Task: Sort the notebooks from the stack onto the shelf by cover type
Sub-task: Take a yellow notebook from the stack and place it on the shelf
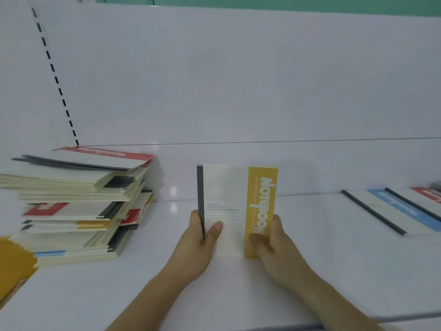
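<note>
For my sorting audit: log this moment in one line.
both hands hold yellow-band notebook upright | stack left | blue-band notebook flat, right

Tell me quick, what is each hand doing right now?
Left hand: closed on the yellow notebook, spine edge.
Right hand: closed on the same notebook, yellow edge.

— How's the light?

— Even and cool, bluish over the white shelf (286,271). Two small glare spots sit on its surface right of the stack (78,201), so the source is probably overhead.

— Shadows?

— Soft ones only, faint on the back panel (238,80) behind the held notebook (236,206).

— Sharpness?

— Middling. The large cover lettering reads, the small print is smeared. The stack's left edge and the notebooks at far right (405,209) are streaked with blur, and the slotted upright (56,80) bows with wide-angle distortion.
</note>
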Tool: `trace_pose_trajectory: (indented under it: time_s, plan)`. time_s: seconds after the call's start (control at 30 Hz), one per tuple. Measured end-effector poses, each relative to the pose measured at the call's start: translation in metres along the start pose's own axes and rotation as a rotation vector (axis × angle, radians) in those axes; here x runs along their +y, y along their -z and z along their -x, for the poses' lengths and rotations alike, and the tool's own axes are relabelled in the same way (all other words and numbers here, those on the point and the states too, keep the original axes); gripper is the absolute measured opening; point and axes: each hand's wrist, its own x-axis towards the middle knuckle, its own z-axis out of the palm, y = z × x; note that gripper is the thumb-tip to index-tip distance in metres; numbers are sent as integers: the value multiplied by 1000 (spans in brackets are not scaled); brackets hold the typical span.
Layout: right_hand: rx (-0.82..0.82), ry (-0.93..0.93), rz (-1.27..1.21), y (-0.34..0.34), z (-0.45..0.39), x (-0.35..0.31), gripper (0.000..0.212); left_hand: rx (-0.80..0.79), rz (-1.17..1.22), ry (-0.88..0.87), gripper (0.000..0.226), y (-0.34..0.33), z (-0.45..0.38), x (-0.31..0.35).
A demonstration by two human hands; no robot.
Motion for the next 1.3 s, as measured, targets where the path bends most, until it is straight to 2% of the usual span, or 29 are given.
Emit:
trace_pose_trajectory:
  time_s: [0.1, 0.17, 0.27, 0.33, 0.43, 0.53, 0.63, 0.73, 0.83, 0.97, 1.17, 1.23, 1.3]
  plan:
    - [-64, -6, 114, 23, -3, 0, 23, -29, -255, -65, 33, 3, -9, 4]
    - [-33, 2, 136, 40, -1, -1, 23, -53, -300, -83, 39, -1, -16, 13]
    - [137, 3, 145, 67, 3, -1, 28, -69, -168, -71, 33, -24, -25, 32]
    - [224, -11, 177, 86, 8, 4, 43, -104, -80, -62, 27, -45, -31, 49]
    - [261, -59, 262, 112, 16, 21, 65, -190, -35, -40, 24, -79, -44, 66]
    - [258, -91, 308, 138, 17, 40, 60, -166, -125, -23, 33, -118, -51, 78]
    - [268, -101, 329, 165, 10, 60, 50, -100, -344, -84, 59, -154, -54, 89]
    - [222, -108, 375, 191, -4, 86, 42, -284, -409, -71, 76, -187, -58, 95]
    - [115, -137, 510, 217, -26, 112, 45, -455, -560, -29, 91, -212, -64, 102]
    - [29, -139, 633, 238, -42, 133, 36, -402, -749, -137, 75, -231, -71, 108]
    - [-20, -126, 639, 249, -52, 147, 34, -476, -885, -113, 64, -236, -78, 118]
    - [-84, -148, 612, 251, -55, 149, 36, -482, -878, -94, 60, -237, -81, 120]
    - [-157, -186, 571, 255, -54, 146, 49, -493, -849, -86, 58, -239, -83, 122]
